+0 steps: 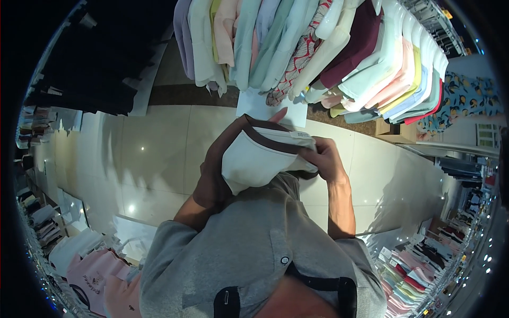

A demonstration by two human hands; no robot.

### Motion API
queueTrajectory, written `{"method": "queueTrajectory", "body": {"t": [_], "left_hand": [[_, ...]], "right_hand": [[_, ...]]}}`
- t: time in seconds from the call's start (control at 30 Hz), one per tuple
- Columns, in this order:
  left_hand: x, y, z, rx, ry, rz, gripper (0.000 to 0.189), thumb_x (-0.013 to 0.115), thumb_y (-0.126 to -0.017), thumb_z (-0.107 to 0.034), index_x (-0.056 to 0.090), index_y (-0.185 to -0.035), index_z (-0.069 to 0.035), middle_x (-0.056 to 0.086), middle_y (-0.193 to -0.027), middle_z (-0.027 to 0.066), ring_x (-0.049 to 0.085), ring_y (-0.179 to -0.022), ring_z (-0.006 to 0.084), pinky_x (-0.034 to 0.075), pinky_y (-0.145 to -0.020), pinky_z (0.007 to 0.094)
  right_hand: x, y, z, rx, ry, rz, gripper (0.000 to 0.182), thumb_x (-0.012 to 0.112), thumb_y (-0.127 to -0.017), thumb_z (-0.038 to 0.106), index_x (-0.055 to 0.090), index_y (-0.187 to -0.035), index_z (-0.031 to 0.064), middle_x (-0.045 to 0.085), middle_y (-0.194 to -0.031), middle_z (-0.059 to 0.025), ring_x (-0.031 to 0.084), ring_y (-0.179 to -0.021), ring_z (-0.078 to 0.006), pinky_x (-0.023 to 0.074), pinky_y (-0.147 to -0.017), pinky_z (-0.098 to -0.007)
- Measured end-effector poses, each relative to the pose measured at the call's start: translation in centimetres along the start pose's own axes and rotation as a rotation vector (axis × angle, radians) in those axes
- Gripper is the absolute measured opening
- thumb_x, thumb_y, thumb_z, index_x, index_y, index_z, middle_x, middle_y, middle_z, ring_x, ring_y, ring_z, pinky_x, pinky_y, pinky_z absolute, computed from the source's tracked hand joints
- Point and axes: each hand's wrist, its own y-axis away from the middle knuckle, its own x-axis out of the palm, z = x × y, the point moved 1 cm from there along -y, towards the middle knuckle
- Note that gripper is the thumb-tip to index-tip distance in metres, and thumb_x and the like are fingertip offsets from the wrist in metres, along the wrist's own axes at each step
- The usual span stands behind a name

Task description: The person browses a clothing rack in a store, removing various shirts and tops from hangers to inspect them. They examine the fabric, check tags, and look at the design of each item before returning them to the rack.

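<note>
A dark brown garment (216, 175) of thin, see-through fabric with a white panel (254, 159) is in front of my chest. The brown fabric covers my left forearm and most of my left hand (279, 115); only fingers show past its far edge, so the grip is hidden. With thumb and fingers, my right hand (328, 159) pinches the garment's right end. Close to that hand, a small pale label (303, 135) bearing writing lies along the white panel's upper edge.
Ahead hangs a rack of pastel and patterned shirts (274, 47); dark garments (87, 71) hang at left. Pink tops (93, 274) are at lower left, more clothes (413, 274) at lower right. Beyond the rack at right, a person in a patterned garment (473, 97) stands near a wooden box (393, 131).
</note>
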Motion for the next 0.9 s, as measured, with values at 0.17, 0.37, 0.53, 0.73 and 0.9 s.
{"method": "queueTrajectory", "body": {"t": [0.17, 0.37, 0.53, 0.73, 0.9], "left_hand": [[-2.5, -1.1, 0.8, 0.032, -0.422, -0.116, 0.039, 0.051, -0.097, -0.017, 0.055, -0.13, 0.004, 0.061, -0.128, 0.016, 0.061, -0.113, 0.0189, 0.046, -0.099, 0.0297], [-11.8, -1.7, 4.3, 0.501, -1.043, -0.093, 0.041, 0.042, -0.099, -0.024, 0.054, -0.131, -0.001, 0.063, -0.125, 0.0129, 0.06, -0.115, 0.0196, 0.043, -0.103, 0.0344], [-20.6, -2.5, 7.1, -0.075, -0.29, -0.66, 0.053, 0.036, -0.101, -0.043, 0.048, -0.136, -0.005, 0.056, -0.134, 0.0109, 0.055, -0.111, 0.0195, 0.041, -0.099, 0.034], [-7.1, -5.5, 2.2, 0.17, -0.825, 0.248, 0.069, 0.045, -0.099, -0.053, 0.034, -0.148, -0.006, 0.051, -0.138, 0.0102, 0.044, -0.131, 0.0224, 0.032, -0.109, 0.0375], [-7.7, -7.2, 4.2, -0.394, -0.482, 0.425, 0.034, 0.057, -0.099, -0.028, 0.06, -0.122, -0.003, 0.06, -0.1, 0.0007, 0.052, -0.093, 0.0099, 0.044, -0.088, 0.0279]], "right_hand": [[0.4, 2.3, 4.2, -0.103, 0.132, -0.097, 0.018, 0.073, -0.08, -0.001, 0.07, -0.098, -0.0032, 0.067, -0.079, -0.0007, 0.057, -0.071, -0.0046, 0.0472, -0.062, -0.0216], [2.1, 2.5, 5.6, -0.236, 0.543, -0.048, 0.02, 0.076, -0.076, -0.003, 0.072, -0.095, -0.0002, 0.067, -0.071, -0.0031, 0.056, -0.061, -0.0058, 0.0452, -0.056, -0.0223], [2.7, 1.9, 5.7, -0.273, 0.543, 0.006, 0.023, 0.074, -0.076, -0.005, 0.072, -0.098, -0.0006, 0.069, -0.075, -0.0065, 0.058, -0.064, -0.0082, 0.0463, -0.059, -0.0244], [2.7, 1.3, 5.7, -0.187, 0.578, 0.174, 0.036, 0.071, -0.077, -0.006, 0.068, -0.112, 0.0001, 0.07, -0.085, -0.0129, 0.062, -0.073, -0.0115, 0.0506, -0.068, -0.027], [1.6, 1.6, 6.7, -0.24, 0.558, 0.131, 0.035, 0.067, -0.08, -0.004, 0.068, -0.114, 0.001, 0.073, -0.097, -0.0144, 0.068, -0.086, -0.0156, 0.0526, -0.077, -0.028]]}}
